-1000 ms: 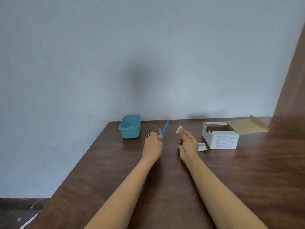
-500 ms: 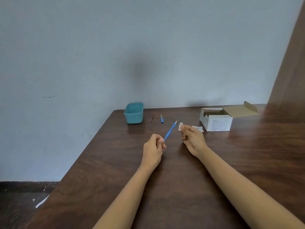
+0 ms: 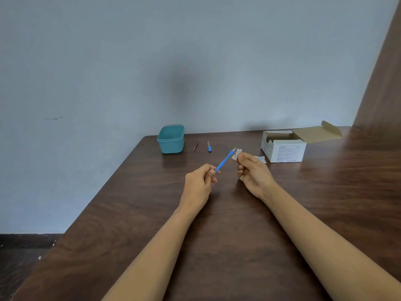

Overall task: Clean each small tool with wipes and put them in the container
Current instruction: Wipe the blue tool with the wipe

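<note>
My left hand [image 3: 200, 183] pinches the lower end of a thin blue-handled tool [image 3: 224, 161], which slants up to the right above the table. Its metal tip touches a small white wipe [image 3: 236, 154] that my right hand [image 3: 252, 171] holds between thumb and fingers. A teal container [image 3: 171, 139] stands open at the table's far edge. To its right on the table lie metal tweezers [image 3: 196, 145] and a short blue tool [image 3: 209, 146].
An open white cardboard box [image 3: 284, 146] with its flap folded back sits at the far right. A torn wipe packet [image 3: 261, 159] lies just left of it, behind my right hand. The brown table [image 3: 217, 235] ends at a left edge, with the floor below.
My hands have drawn back toward me from near the container. The tool's tip and the wipe have come together. The tweezers and the short blue tool have come into sight.
</note>
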Demonstrator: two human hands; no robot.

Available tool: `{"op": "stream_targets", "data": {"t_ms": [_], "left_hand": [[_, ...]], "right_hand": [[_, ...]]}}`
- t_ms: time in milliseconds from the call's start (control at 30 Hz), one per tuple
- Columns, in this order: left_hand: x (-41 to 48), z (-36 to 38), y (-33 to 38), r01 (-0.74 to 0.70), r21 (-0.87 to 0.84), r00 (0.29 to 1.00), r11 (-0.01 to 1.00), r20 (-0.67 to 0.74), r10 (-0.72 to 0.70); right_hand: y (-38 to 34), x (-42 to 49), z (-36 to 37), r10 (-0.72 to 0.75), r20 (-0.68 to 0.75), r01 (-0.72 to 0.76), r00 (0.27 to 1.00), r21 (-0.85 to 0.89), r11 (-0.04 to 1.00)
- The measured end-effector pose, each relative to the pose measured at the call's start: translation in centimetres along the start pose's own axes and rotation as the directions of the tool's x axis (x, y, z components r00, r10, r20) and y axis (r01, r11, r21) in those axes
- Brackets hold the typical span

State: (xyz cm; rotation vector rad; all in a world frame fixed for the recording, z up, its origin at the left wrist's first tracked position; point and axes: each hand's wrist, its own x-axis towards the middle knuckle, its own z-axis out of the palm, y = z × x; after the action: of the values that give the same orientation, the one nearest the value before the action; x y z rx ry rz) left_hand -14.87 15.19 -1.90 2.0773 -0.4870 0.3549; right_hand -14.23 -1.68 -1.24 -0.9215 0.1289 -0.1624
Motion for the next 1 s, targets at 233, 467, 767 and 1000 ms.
{"op": "stream_targets", "data": {"t_ms": [233,467,767,1000], "left_hand": [[0.31,0.18,-0.17,-0.038,0.023,0.999,0.999,-0.005,0.038],[0.32,0.20,-0.32,-0.032,0.040,0.999,0.999,0.008,0.032],[0.21,0.17,0.02,0.010,0.064,0.998,0.998,0.058,-0.014],[0.08,0.20,0.20,-0.012,0.074,0.999,0.997,0.047,0.008]], "right_hand": [[-0.03,0.50,-0.16,0.023,-0.011,-0.023,1.000,-0.003,1.000],[-0.19,0.52,-0.35,0.028,0.016,-0.027,0.999,-0.022,0.999],[0.00,0.29,0.03,0.002,0.014,-0.002,1.000,-0.051,0.999],[0.26,0.20,0.39,-0.051,-0.054,0.045,0.997,-0.109,0.993]]}}
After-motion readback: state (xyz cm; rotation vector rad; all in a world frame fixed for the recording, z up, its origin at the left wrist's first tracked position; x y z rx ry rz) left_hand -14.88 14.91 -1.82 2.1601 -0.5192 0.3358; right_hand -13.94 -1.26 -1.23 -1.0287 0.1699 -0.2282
